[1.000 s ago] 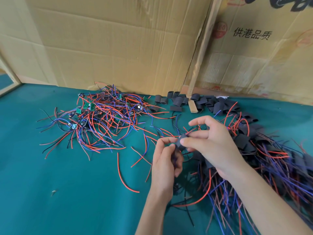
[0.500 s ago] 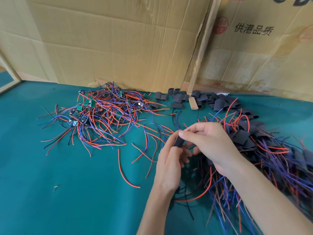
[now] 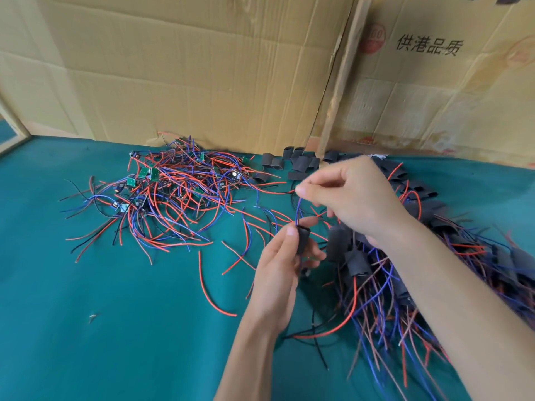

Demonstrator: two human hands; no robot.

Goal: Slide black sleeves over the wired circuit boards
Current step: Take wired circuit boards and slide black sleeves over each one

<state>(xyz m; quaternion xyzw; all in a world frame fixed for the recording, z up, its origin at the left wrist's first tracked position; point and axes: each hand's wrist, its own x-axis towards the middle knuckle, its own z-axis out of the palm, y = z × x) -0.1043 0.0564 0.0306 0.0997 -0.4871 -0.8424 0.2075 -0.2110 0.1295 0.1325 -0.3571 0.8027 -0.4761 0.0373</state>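
Observation:
My left hand [image 3: 279, 264] pinches a black sleeve [image 3: 302, 239] upright between thumb and fingers. A blue wire [image 3: 298, 208] rises out of the sleeve's top. My right hand [image 3: 351, 195] is above it, thumb and forefinger closed on the wire's upper end. The board inside the sleeve is hidden. A tangle of bare green circuit boards with red, blue and black wires [image 3: 173, 192] lies at the left back. Loose empty black sleeves [image 3: 295, 163] lie by the cardboard. Sleeved boards with their wires [image 3: 405, 273] are heaped under my right forearm.
The work lies on a teal cloth table [image 3: 115, 328]. Cardboard sheets [image 3: 202, 68] stand along the back edge, with a wooden strip [image 3: 338, 82] leaning between them. A loose red wire [image 3: 208, 287] lies on the cloth left of my left hand.
My right hand rose and moved away from my left, drawing the blue wire up out of the sleeve. My left hand turned the sleeve upright and kept its grip.

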